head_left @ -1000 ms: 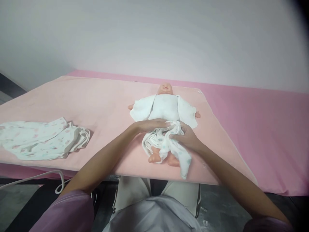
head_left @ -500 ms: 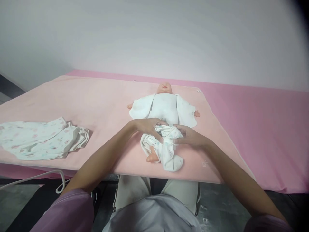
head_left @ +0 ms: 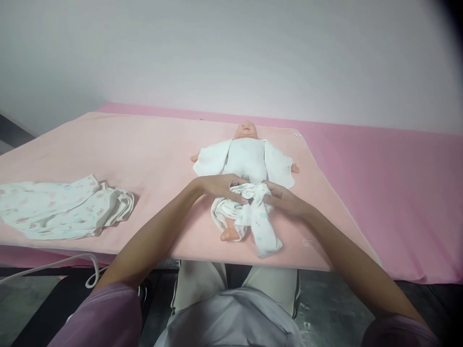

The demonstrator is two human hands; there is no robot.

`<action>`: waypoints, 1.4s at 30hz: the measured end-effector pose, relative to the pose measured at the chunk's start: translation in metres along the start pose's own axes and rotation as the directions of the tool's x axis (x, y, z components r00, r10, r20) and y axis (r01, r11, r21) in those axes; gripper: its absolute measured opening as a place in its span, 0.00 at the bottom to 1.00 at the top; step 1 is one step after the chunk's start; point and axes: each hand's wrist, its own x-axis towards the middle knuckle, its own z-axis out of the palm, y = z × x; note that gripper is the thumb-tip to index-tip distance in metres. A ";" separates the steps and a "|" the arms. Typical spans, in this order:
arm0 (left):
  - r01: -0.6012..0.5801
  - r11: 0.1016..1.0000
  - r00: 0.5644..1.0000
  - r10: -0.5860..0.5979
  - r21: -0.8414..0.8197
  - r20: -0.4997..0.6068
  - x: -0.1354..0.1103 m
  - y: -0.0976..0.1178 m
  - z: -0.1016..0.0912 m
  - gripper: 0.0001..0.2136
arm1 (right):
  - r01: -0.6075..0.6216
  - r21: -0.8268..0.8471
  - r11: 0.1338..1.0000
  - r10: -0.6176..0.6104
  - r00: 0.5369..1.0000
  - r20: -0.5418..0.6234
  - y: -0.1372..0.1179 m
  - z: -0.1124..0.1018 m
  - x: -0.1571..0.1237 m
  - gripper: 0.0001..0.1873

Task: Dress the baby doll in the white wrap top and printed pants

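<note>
A baby doll [head_left: 246,159] in a white top lies on its back, head away from me. Bunched around its lower legs are white printed baby pants [head_left: 265,233], one leg of them hanging toward me. My left hand [head_left: 226,187] grips the bunched cloth from the left, thumb on top. From the right, my right hand [head_left: 284,196] pinches the same pants near the other leg opening. One bare doll foot [head_left: 230,234] pokes out at the left; the other foot is mostly hidden by the cloth.
A folded white printed garment [head_left: 65,207] lies at the left on the peach mat [head_left: 152,144]. The mat covers part of a pink table cover [head_left: 390,202]. A white cable [head_left: 90,265] loops below the table's front edge at the left. A pale wall stands behind.
The loose pant leg has swung right and lies straighter and flatter. Both hands have shifted slightly, spreading the gathered cloth at the opening.
</note>
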 end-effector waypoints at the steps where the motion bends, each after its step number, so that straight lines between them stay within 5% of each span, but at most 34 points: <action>1: -0.018 0.999 1.000 0.018 -0.049 0.012 0.000 0.001 0.000 0.17 | -0.007 0.001 1.000 0.007 1.000 0.021 -0.001 0.001 0.000 0.20; 5: -0.036 0.988 0.998 0.043 -0.150 0.045 0.002 0.003 0.004 0.17 | -0.009 -0.026 1.000 0.008 0.999 -0.044 0.000 0.008 0.001 0.20; 9: -0.025 0.993 0.997 0.016 -0.115 -0.081 0.007 0.003 0.011 0.17 | -0.026 -0.100 0.995 0.005 0.979 -0.203 0.002 0.011 0.003 0.22; 15: -0.042 0.992 0.991 0.027 -0.120 -0.130 0.005 0.003 0.009 0.16 | -0.076 -0.070 0.995 0.069 0.993 -0.097 -0.003 0.010 0.003 0.26; 21: -0.004 0.990 1.000 0.002 -0.140 -0.013 0.004 0.004 0.009 0.20 | -0.059 -0.121 0.991 0.022 0.958 -0.287 0.002 0.016 0.007 0.21; 27: 0.049 0.996 0.981 -0.062 -0.074 -0.183 0.006 0.007 0.020 0.19 | -0.032 -0.119 0.992 -0.013 0.932 -0.362 0.007 0.022 0.009 0.21; 29: 0.030 0.994 0.986 -0.046 -0.101 -0.160 0.005 0.007 0.020 0.19 | -0.039 -0.106 0.994 0.003 0.947 -0.323 0.005 0.020 0.008 0.21; 35: 0.008 0.983 0.996 0.008 -0.185 0.085 0.001 0.002 0.004 0.21 | -0.126 0.026 0.992 0.125 0.991 0.046 -0.001 0.001 -0.001 0.22; 42: -0.048 0.981 0.997 0.058 -0.188 0.046 0.003 -0.006 0.002 0.20 | -0.066 0.133 0.989 0.066 0.998 0.007 0.003 -0.006 0.000 0.21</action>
